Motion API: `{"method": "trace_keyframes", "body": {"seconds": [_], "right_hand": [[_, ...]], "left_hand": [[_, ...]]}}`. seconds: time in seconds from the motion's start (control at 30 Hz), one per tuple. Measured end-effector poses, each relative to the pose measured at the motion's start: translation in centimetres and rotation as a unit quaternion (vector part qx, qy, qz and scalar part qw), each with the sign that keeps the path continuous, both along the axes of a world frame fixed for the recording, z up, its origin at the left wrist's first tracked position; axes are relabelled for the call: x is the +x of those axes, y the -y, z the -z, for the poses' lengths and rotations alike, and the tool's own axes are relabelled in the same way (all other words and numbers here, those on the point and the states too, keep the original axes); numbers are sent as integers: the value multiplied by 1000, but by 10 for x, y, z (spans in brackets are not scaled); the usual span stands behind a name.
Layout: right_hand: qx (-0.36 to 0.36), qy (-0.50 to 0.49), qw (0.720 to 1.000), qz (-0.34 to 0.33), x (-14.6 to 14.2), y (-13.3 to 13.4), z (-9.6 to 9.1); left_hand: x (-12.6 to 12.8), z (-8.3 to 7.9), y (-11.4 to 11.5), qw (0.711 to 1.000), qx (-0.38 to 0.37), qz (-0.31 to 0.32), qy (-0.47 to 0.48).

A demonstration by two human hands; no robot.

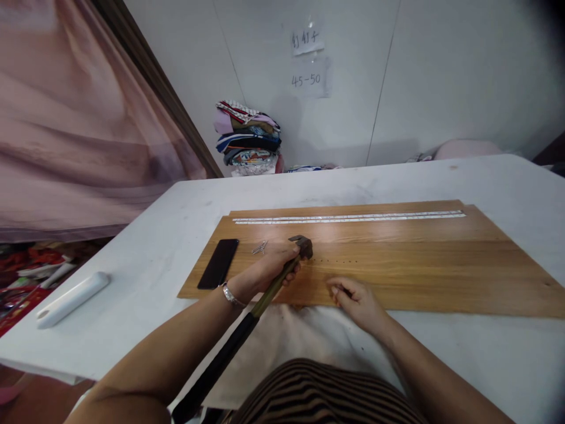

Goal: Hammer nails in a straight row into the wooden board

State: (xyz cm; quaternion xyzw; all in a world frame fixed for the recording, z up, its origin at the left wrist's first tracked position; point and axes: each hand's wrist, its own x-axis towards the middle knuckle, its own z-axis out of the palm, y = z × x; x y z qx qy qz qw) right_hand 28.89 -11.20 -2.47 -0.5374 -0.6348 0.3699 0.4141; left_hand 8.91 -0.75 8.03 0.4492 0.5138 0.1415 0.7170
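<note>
My left hand point(270, 268) grips a hammer point(247, 324) high on its shaft, just under the metal head point(302, 245), which rests on a long wooden board point(419, 265). A bracelet sits on that wrist. My right hand point(353, 297) lies at the board's near edge with its fingers curled in a pinch; what they hold is too small to make out. A row of small dark dots, likely nails point(338, 259), runs along the board to the right of the hammer head. Loose nails point(260, 248) lie just left of my left hand.
A black phone point(218, 262) lies on the board's left end and a measuring tape strip point(348, 217) runs along its far edge. A white tube point(73, 298) rests on the white table point(150, 235) at left. Folded clothes point(248, 138) are stacked by the wall; a pink curtain point(75, 112) hangs left.
</note>
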Motion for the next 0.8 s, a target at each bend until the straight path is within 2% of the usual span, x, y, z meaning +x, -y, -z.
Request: {"method": "trace_keyframes", "body": {"seconds": [0.17, 0.43, 0.67, 0.8], "right_hand": [[9, 3, 1000, 3, 0, 0, -2], [3, 0, 1000, 1, 0, 0, -3], [-8, 2, 1000, 5, 0, 1, -2], [-6, -3, 1000, 2, 1, 1, -2]], "left_hand": [[-2, 8, -1, 1000, 1, 11, -5], [-1, 2, -2, 1000, -9, -6, 10], [-4, 10, -1, 1000, -2, 5, -1], [-4, 7, -1, 1000, -3, 8, 13]]}}
